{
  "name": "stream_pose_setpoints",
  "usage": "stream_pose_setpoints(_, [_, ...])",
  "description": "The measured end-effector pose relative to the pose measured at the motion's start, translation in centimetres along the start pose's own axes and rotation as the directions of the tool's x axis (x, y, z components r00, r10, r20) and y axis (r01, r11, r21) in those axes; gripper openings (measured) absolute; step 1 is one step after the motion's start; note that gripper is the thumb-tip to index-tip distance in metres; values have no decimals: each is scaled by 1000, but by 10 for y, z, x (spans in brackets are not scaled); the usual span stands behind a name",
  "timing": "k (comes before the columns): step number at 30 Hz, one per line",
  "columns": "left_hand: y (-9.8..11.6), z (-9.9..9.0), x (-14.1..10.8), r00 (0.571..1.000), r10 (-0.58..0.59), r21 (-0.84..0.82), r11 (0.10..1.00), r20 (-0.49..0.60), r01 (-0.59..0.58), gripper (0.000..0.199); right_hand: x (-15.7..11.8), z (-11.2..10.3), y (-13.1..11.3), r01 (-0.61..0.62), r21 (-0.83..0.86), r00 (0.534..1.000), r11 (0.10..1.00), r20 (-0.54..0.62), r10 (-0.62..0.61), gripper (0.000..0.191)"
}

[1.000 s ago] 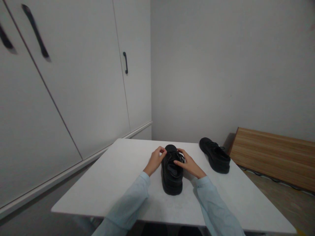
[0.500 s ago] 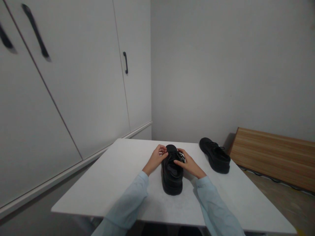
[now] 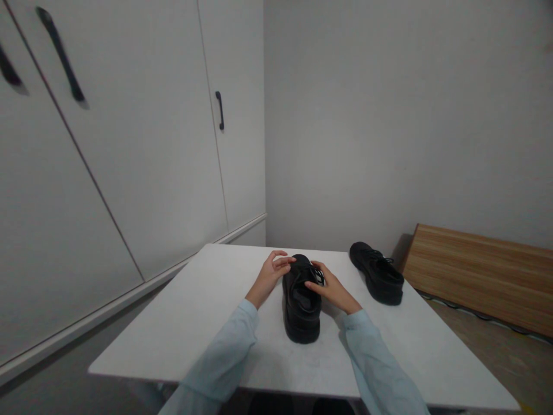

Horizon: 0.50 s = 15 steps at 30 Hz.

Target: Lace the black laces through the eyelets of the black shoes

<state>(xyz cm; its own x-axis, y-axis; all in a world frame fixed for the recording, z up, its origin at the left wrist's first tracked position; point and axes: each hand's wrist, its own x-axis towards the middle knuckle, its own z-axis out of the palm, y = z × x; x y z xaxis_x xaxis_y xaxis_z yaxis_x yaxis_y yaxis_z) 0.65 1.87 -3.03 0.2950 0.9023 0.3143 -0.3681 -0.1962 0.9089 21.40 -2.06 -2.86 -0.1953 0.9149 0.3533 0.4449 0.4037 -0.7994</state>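
A black lace-up shoe [image 3: 302, 317] stands on the white table in front of me, its toe pointing away and its heel towards me. My right hand [image 3: 330, 291] grips its right side, thumb over the opening and fingers by the dark laces [image 3: 318, 275]. On the other side, my left hand [image 3: 271, 276] is open, with fingers stretched towards the toe and fingertips at its left edge. Whether those fingertips touch the leather I cannot tell. A matching black shoe [image 3: 380, 279] rests near the table's right edge, apart from both hands.
The white table [image 3: 207, 311] reaches almost to the grey wall [image 3: 371, 127]. White cabinets [image 3: 142, 132] with dark handles run along the left. Beyond the table's right edge is a wood-grain panel [image 3: 479, 271].
My left hand has drawn slightly left and away from the shoe's laces, its fingers straightening. My right hand and both shoes stay in place.
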Motion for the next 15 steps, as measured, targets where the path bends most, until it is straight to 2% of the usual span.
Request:
stream_pose_setpoints(5, [4,-2,-1,1000,-18,88,996,-16,19,48,0,-1,-1,3,5,1000,1000,3,-3,61])
stream_pose_setpoints(15, [-9,-12,3,998,-24,459,887,-57,48,25,0,-2,-5,-25,7,999,1000,20,25,63])
